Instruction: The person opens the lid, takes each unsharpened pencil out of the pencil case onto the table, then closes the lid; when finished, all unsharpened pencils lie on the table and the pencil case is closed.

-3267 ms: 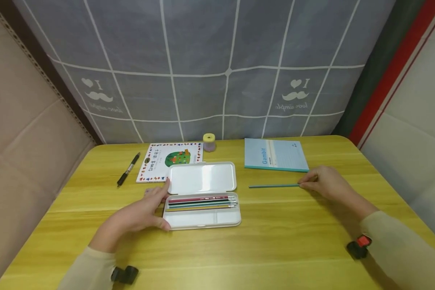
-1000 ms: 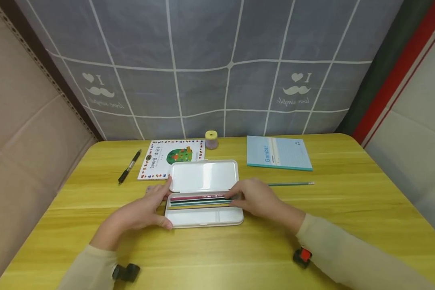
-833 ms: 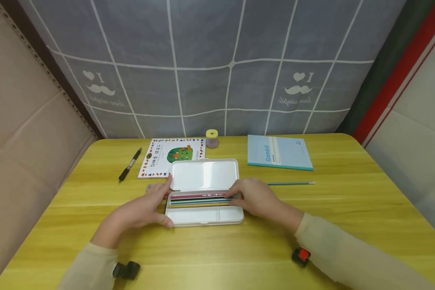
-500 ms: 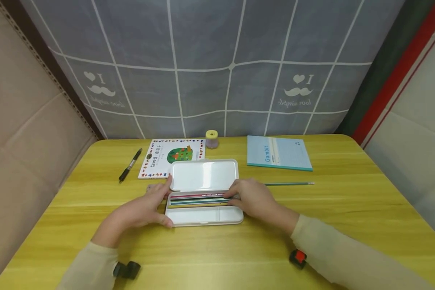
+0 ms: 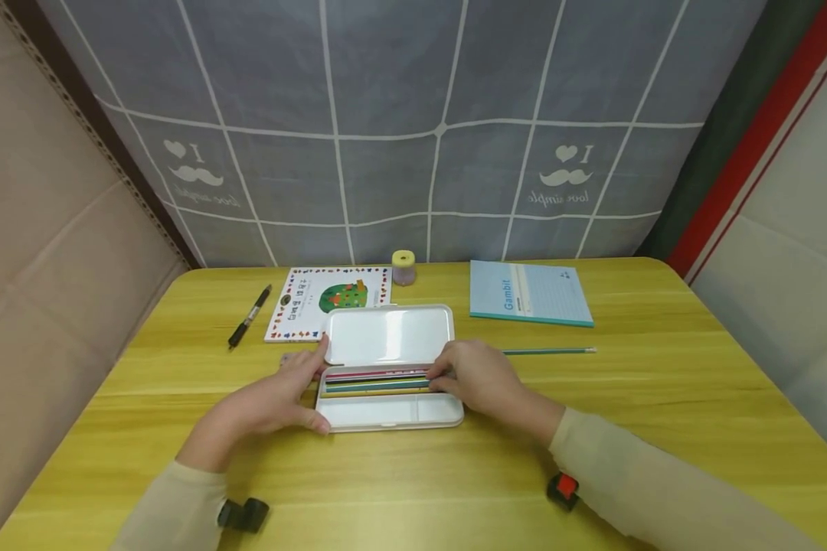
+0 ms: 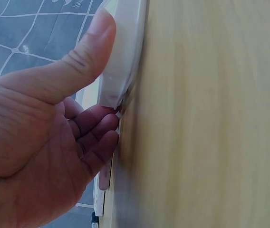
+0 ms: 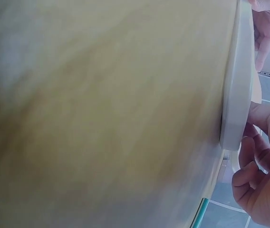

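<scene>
Currently left hand (image 5: 265, 405) grips left end of open white pencil case (image 5: 389, 409) at table (image 5: 661, 398) centre. Right hand (image 5: 478, 379) curled at pencils (image 5: 375, 381) inside case; actual pinch not discernible.

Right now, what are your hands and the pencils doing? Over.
Left hand grips pencil case. Right hand on pencils inside. Teal pencil lies apart.

Open yellow table (image 5: 400, 490) on near side of both hands' fingers, free to pass. Raised case lid (image 5: 386, 335) blocking just beyond fingertips. Loose teal pencil (image 5: 547, 351) right of right-hand fingers. Booklet (image 5: 324, 298), sharpener (image 5: 403, 268), pen (image 5: 248, 317), notebook (image 5: 529, 293) farther back.
</scene>
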